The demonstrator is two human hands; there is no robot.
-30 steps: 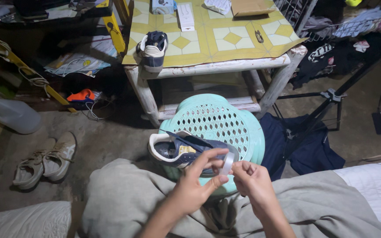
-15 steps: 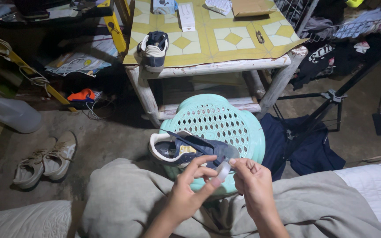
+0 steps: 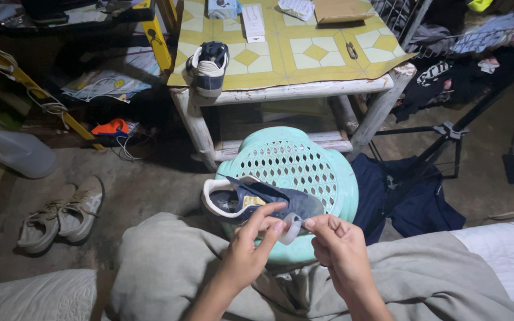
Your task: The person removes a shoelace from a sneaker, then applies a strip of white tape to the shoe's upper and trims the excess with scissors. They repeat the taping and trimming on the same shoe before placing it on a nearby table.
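1. While I sit low with my knees up, my left hand [image 3: 251, 244] and right hand [image 3: 337, 246] meet over my lap, and the fingers [image 3: 269, 221] of both are pinched shut on one small translucent strip [image 3: 292, 224]. It looks like tape or thin plastic; I can't tell which.
2. Left thumb and forefinger nip one end and the right fingertips nip the other, so the strip is stretched between them, close to my eyes.
3. Just past my knuckles, the navy shoe [image 3: 251, 199] lies on its side on the mint plastic stool [image 3: 304, 163], opening turned to the left. No hand is touching it, though it's within easy reach.
4. Beyond the stool stands the bench [image 3: 304, 89] with its yellow patterned cover. A second navy shoe [image 3: 208, 65] sits at its near left edge, heel hanging towards me.
5. Out on the floor to my left are a pair of grey sneakers [image 3: 60, 214] and a clear plastic jug [image 3: 19, 151]. To my right, dark cloth [image 3: 414, 202] is heaped beside a stand's legs.
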